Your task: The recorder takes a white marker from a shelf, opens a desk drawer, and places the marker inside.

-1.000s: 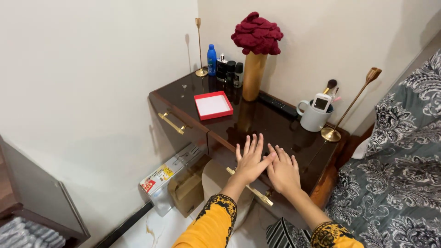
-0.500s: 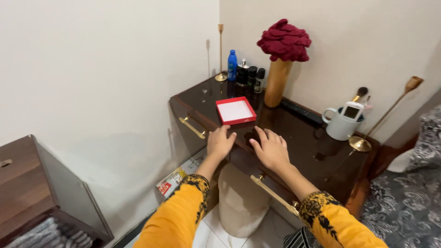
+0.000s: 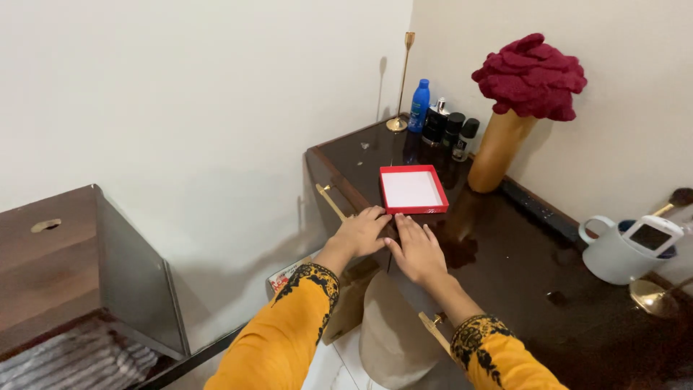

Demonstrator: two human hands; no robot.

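- Hands first: left hand [image 3: 362, 232] lies palm down at the front edge of the dresser [image 3: 520, 267], fingers loosely spread and gripping nothing, fingertips close to the near left corner of the red tray [image 3: 412, 190]
- Right hand [image 3: 417, 249] lies flat beside it on the dark glossy top, also spread and empty, fingertips just short of the tray's near edge; whether they touch the rim cannot be told
- Tray sits near the dresser's front edge toward its left end, upright, its white inside bare
- Judged from how things lie, the work on the tray is only at its start: both hands have arrived at it, but neither has a hold, and the tray rests flat on the top
- Lifting or shifting the tray looks not yet done
- Back left corner of the dresser holds a thin brass candlestick [image 3: 401, 79], a blue bottle [image 3: 419, 105] and a few small dark bottles [image 3: 452, 128], all well apart from the hands
- Tall golden vase [image 3: 497, 149] with dark red flowers [image 3: 533, 76] stands against the back edge, just behind the tray
- White mug [image 3: 619, 253] holding brushes and a small device stands toward the right end, far from both hands
- Brass drawer handle [image 3: 332, 202] shows on the front, below the left hand
- Wooden cabinet [image 3: 65, 267] stands apart to the left, by the wall
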